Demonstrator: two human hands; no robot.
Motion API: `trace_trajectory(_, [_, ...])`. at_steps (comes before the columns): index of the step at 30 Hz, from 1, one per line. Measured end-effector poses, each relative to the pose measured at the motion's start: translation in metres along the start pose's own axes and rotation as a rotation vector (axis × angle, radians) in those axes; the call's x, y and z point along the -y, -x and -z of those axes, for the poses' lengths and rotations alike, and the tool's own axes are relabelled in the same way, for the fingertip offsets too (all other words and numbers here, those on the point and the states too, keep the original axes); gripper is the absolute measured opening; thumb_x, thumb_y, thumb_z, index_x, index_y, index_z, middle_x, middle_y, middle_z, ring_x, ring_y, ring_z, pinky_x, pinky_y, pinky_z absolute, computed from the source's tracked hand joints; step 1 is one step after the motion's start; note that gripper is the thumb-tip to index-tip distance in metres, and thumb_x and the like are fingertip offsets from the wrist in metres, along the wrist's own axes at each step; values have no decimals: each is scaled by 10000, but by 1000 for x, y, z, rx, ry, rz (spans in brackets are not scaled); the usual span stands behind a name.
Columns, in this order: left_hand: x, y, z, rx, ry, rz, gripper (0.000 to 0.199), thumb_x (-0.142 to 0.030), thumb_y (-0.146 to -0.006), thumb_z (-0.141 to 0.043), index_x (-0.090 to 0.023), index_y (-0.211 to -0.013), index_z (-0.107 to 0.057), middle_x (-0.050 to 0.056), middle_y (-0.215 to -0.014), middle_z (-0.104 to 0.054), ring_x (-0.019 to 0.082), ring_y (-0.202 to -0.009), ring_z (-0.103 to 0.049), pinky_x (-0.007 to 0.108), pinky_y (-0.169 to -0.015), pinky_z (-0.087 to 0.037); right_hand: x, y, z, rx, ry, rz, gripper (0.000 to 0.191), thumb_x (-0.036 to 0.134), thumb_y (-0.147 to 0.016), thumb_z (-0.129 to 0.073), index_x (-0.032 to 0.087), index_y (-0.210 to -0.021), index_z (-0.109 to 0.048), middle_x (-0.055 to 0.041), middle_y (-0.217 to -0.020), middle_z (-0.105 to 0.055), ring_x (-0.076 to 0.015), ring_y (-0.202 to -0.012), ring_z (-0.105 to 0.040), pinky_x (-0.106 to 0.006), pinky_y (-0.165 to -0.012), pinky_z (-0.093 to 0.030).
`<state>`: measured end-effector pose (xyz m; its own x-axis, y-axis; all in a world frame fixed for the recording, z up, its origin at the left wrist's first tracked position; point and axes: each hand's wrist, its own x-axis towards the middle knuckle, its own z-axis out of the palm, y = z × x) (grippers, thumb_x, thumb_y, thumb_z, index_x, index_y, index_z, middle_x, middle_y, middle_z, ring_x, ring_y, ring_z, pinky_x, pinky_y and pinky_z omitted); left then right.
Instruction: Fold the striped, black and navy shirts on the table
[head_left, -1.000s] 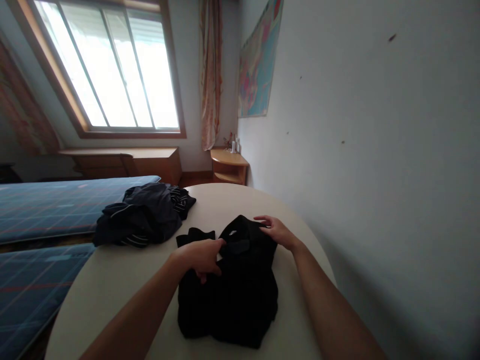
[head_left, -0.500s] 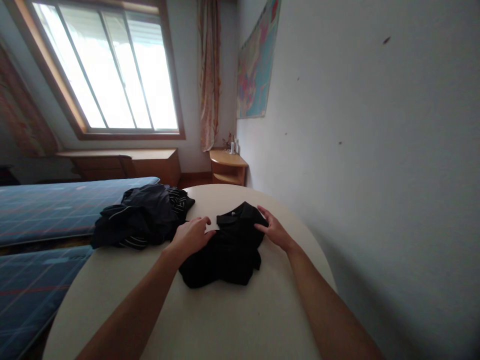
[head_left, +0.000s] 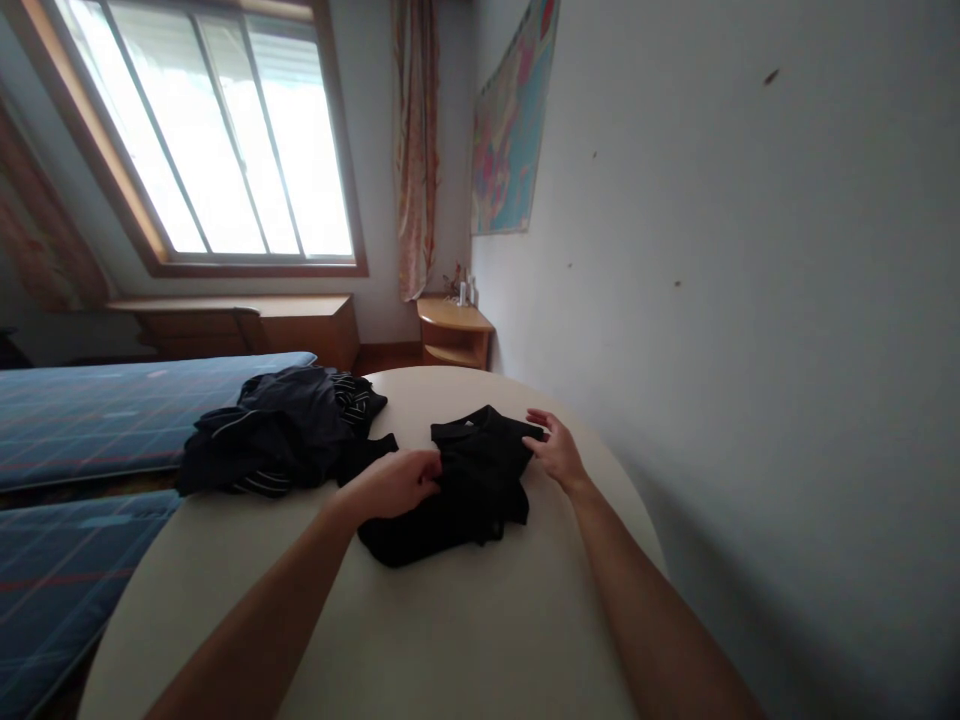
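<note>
A black garment point(head_left: 472, 490) lies crumpled on the round cream table point(head_left: 450, 640), its collar toward the far side. My left hand point(head_left: 401, 482) is at the garment's left part, fingers closed in a pinch on the cloth. At the garment's upper right corner, my right hand point(head_left: 551, 445) pinches the black cloth between thumb and finger, with the other fingers raised. A heap of dark clothes point(head_left: 292, 425) with white stripes lies at the table's left far edge, close to the black garment.
Blue plaid mattresses point(head_left: 150, 410) stand left of the table. A white wall point(head_left: 750, 350) runs along the right side. Beyond the table are a small corner shelf point(head_left: 457, 317) and a long wooden desk point(head_left: 307, 308) under the window.
My left hand has moved right and closed on the cloth. My right hand has shifted slightly right, drawing the garment's corner outward. The garment's lower right edge has changed shape.
</note>
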<state>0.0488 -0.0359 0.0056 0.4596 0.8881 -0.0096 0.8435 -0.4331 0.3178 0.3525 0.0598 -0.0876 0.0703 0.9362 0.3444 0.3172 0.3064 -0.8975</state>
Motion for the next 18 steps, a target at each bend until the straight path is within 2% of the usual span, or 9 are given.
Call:
trace_trajectory(2, [15, 0, 11, -132, 10, 121, 121, -271, -849, -546, -225, -918, -633, 24, -898, -715, 197, -846, -670, 260, -696, -458, 0, -3, 4, -121, 26, 42, 492, 251, -697, -633, 189, -1185, -614, -121, -1190, -668, -239, -988, -660, -405, -861, -561])
trace_trajectory(5, [39, 2, 21, -256, -47, 405, 165, -264, -859, -505, -226, -962, -628, 46, -918, -723, 220, -870, -683, 274, -701, -468, -4, -6, 12, -297, 97, 70, 397, 274, -721, -591, 180, -1101, -653, -122, -1099, -697, -262, -1003, -652, -435, -914, -535])
trace_trajectory(7, [51, 4, 23, -283, -108, 552, 213, -269, -867, -491, -228, -1024, -628, 80, -1003, -724, 260, -927, -691, 305, -725, -481, -8, -8, 17, -352, 138, 70, 366, 276, -731, -571, 179, -1071, -666, -120, -1064, -706, -262, -974, -657, -442, -935, -521])
trace_trajectory(9, [56, 4, 22, -303, -146, 614, 265, -256, -882, -464, -226, -1095, -618, 112, -1132, -700, 301, -991, -686, 344, -759, -493, -12, -7, 18, -334, 167, 72, 354, 273, -741, -552, 187, -1065, -667, -109, -1061, -704, -251, -945, -659, -440, -939, -519])
trace_trajectory(11, [53, 3, 19, -350, -147, 607, 312, -232, -892, -434, -220, -1157, -598, 121, -1243, -658, 315, -1035, -675, 371, -797, -500, -14, -5, 15, -287, 199, 90, 362, 275, -742, -548, 201, -1078, -659, -105, -1096, -686, -251, -980, -646, -436, -928, -527])
trace_trajectory(14, [44, -1, 10, -356, -109, 436, 372, -291, -914, -449, -223, -1266, -550, 105, -1309, -627, 296, -1092, -656, 367, -867, -499, -13, 0, 6, -211, 235, 109, 395, 307, -738, -596, 205, -1118, -637, -138, -1241, -610, -282, -1161, -572, -438, -915, -541])
trace_trajectory(16, [40, -4, 1, -245, -101, 279, 466, -384, -912, -505, -239, -1355, -500, 99, -1322, -623, 294, -1130, -641, 364, -915, -489, -7, 4, 1, -130, 254, 111, 408, 348, -738, -651, 199, -1117, -634, -157, -1391, -507, -299, -1301, -477, -464, -998, -495])
trace_trajectory(18, [40, -6, -8, -119, -113, 191, 535, -429, -903, -538, -250, -1402, -471, 104, -1331, -622, 301, -1158, -628, 369, -943, -478, 1, 10, -2, 6, 286, 135, 373, 407, -738, -708, 203, -1046, -653, -144, -1508, -396, -306, -1406, -366, -493, -1136, -351])
